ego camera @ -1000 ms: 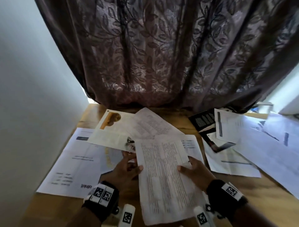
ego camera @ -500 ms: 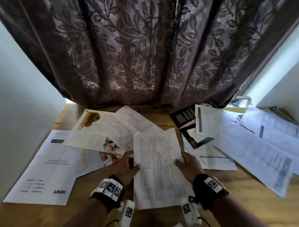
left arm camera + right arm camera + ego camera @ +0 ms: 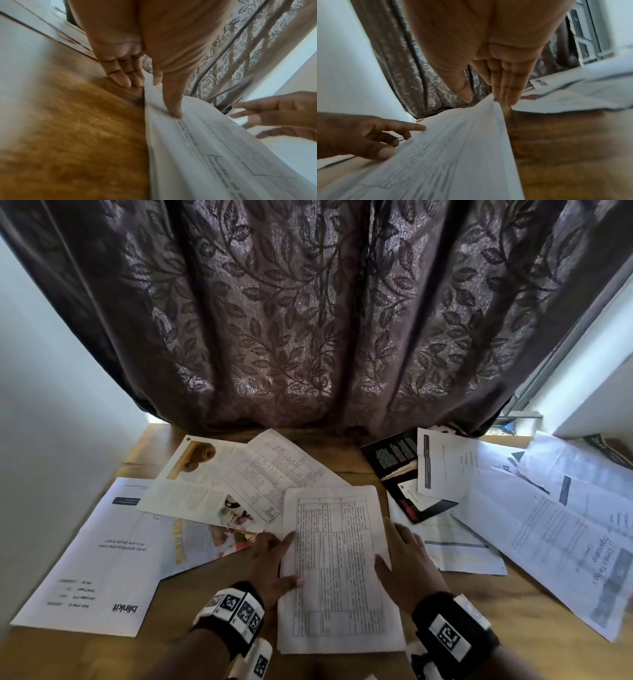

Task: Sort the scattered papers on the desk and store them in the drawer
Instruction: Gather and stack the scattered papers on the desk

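Observation:
A stack of printed table sheets [image 3: 335, 570] lies on the wooden desk [image 3: 205, 645], straight in front of me. My left hand [image 3: 291, 559] is at its left edge. The thumb [image 3: 175, 112] presses on the top sheet [image 3: 223, 155], and the straight fingers [image 3: 126, 79] stand against the edge on the desk [image 3: 77, 135]. My right hand [image 3: 390, 546] is at the right edge. Its straight fingers [image 3: 503, 94] push against the sheets [image 3: 445, 155], whose edge curls up a little. No drawer is in view.
Loose papers cover the desk: a large "blinkit" sheet [image 3: 92, 559] at left, a magazine page [image 3: 202, 484] behind it, a dark booklet [image 3: 394, 457] and several white sheets [image 3: 565, 542] at right. A leaf-patterned curtain [image 3: 325, 320] hangs at the back. A wall [image 3: 51, 405] stands left.
The stack has turned from tilted to straight and come down toward the desk. Both hands went from holding its sides to lying with straight fingers against its edges.

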`<move>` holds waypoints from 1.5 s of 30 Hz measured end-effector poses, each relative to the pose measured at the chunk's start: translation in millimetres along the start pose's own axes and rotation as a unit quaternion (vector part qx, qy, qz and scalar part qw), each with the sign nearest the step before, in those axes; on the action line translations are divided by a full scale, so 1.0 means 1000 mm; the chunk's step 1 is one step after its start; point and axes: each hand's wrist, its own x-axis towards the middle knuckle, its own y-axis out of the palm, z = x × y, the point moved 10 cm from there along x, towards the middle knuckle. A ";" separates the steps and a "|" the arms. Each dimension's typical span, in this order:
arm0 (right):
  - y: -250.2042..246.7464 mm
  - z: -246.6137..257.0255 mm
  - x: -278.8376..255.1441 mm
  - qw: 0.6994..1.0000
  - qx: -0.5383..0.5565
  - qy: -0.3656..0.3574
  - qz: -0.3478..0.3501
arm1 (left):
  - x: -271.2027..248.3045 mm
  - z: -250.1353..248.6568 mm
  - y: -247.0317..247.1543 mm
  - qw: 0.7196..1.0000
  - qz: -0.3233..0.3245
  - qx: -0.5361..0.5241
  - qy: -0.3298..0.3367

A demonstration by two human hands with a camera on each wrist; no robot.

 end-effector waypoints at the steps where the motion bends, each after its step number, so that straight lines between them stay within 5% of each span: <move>1: -0.003 0.012 0.000 0.999 -0.028 -0.036 -0.012 | 0.001 0.001 0.002 1.000 0.001 0.010 0.004; 8: 0.100 0.108 0.017 0.942 -0.071 -0.231 0.232 | 0.009 0.003 0.004 0.985 0.020 0.170 -0.020; 12: 0.111 0.091 0.056 0.929 -0.174 -0.246 0.213 | 0.011 0.007 0.006 0.985 0.042 0.162 -0.031; 20: 0.060 0.002 0.096 0.953 -0.211 -0.098 0.192 | 0.014 0.015 0.013 0.998 0.023 0.044 -0.023; 28: 0.090 0.057 0.026 0.931 -0.202 -0.206 0.222 | 0.019 0.020 0.017 1.000 0.006 0.027 -0.007; 36: 0.063 -0.014 0.009 0.946 -0.184 -0.124 0.238 | 0.016 0.022 0.018 1.000 0.018 -0.008 0.015; 42: 0.065 -0.012 0.015 0.942 -0.196 -0.151 0.226 | 0.002 -0.039 -0.003 0.975 0.002 0.221 0.011; 45: 0.070 -0.013 0.017 0.944 -0.187 -0.161 0.219 | -0.001 -0.093 0.042 0.956 0.079 0.252 0.125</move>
